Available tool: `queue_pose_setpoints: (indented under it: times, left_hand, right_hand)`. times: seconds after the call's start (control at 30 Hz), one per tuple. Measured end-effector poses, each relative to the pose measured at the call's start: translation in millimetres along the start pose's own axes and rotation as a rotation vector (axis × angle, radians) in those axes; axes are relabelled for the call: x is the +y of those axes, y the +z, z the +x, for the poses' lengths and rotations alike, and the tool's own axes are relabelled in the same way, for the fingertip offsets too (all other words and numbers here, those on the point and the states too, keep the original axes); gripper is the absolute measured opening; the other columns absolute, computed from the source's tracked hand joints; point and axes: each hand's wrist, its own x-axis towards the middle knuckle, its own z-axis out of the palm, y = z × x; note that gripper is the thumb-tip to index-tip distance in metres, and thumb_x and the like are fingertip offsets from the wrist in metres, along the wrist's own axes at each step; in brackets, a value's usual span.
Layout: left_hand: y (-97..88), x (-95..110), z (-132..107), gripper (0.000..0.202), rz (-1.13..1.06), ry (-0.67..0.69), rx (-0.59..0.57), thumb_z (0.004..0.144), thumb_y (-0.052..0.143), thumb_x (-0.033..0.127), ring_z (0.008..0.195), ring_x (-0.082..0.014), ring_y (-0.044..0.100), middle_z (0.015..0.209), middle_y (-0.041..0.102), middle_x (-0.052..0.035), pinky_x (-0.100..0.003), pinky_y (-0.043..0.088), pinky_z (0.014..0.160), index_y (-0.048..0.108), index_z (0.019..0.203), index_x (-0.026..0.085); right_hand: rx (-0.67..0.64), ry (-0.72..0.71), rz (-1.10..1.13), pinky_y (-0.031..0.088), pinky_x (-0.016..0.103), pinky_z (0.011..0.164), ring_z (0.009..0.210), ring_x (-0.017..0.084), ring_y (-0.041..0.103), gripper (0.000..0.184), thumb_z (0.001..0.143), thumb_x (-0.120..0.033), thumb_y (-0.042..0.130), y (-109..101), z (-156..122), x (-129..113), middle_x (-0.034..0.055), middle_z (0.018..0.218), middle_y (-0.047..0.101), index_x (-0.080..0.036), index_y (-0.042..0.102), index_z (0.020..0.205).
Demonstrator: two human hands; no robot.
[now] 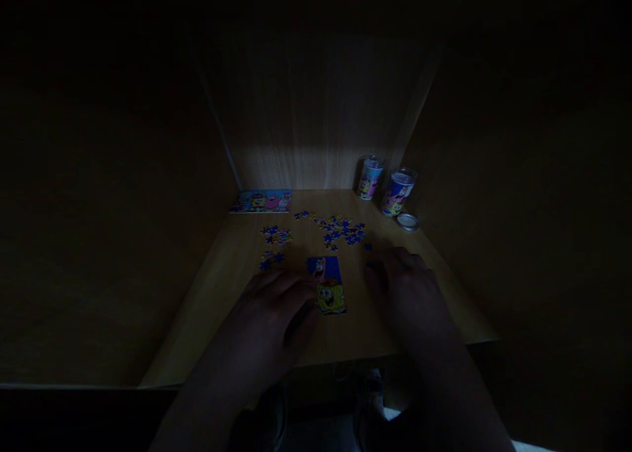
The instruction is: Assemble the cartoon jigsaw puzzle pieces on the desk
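Observation:
A small picture [328,286] of cartoon figures, with a yellow one below a pink one on blue, lies near the front of the wooden table [212,294]. My left hand [276,307] rests over its left edge, fingers bent loosely and thumb apart; whether the fingertips touch it is hard to see in the dim light. To the right of the picture, my right hand [407,284] lies low over the table, fingers loosely curved, with nothing visible in them. A single blue jigsaw piece [368,247] lies just beyond its fingertips.
Loose jigsaw pieces [340,229] spread behind the picture, with smaller clusters [276,235] to the left. A cartoon sheet [261,201] lies at the back left. Two printed cans [369,179] and a round lid [407,222] stand at the back right. Panels enclose the table.

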Motion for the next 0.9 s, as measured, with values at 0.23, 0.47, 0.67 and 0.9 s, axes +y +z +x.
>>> queue_pose_setpoints:
  times: [0.23,0.47,0.67,0.9]
  left_hand:
    - [-0.3,-2,0,0.02,-0.002,0.002,-0.027,0.108,0.065,0.022,0.125,-0.0287,0.073,0.136,0.079,-0.0051,-0.055,0.058,0.11,0.075,0.124,0.027]
    - [-1.0,-2,1,0.021,-0.003,0.006,-0.029,0.108,0.063,0.022,0.126,-0.0288,0.072,0.137,0.079,-0.0051,-0.055,0.057,0.111,0.074,0.125,0.027]
    - [-2.0,-2,1,0.02,0.002,0.018,-0.021,0.105,0.069,0.021,0.122,-0.0289,0.074,0.134,0.08,-0.0057,-0.053,0.059,0.108,0.076,0.123,0.026]
    - [1.0,-5,-2,0.039,0.035,0.024,0.038,0.1,0.083,0.026,0.122,-0.0302,0.073,0.134,0.08,-0.0055,-0.052,0.059,0.107,0.071,0.137,0.028]
  right_hand:
    - [0.008,-0.015,0.055,0.053,0.054,0.102,0.121,0.038,0.066,0.016,0.11,-0.032,0.061,-2,-1,-5,0.0172,0.132,0.072,-0.021,0.069,0.118]
    - [0.004,-0.053,0.277,0.053,0.045,0.099,0.109,0.03,0.07,0.007,0.106,-0.022,0.063,-2,1,-6,0.0112,0.113,0.076,-0.022,0.068,0.11]
    - [-0.145,-0.034,0.71,0.054,0.036,0.084,0.091,0.022,0.072,0.004,0.105,-0.026,0.065,-6,-3,-10,0.0024,0.099,0.076,-0.026,0.069,0.104]
    - [-0.304,0.018,1.152,0.059,0.03,0.081,0.09,0.017,0.075,0.009,0.1,-0.034,0.074,-7,-7,-22,0.0009,0.098,0.08,-0.025,0.073,0.102]
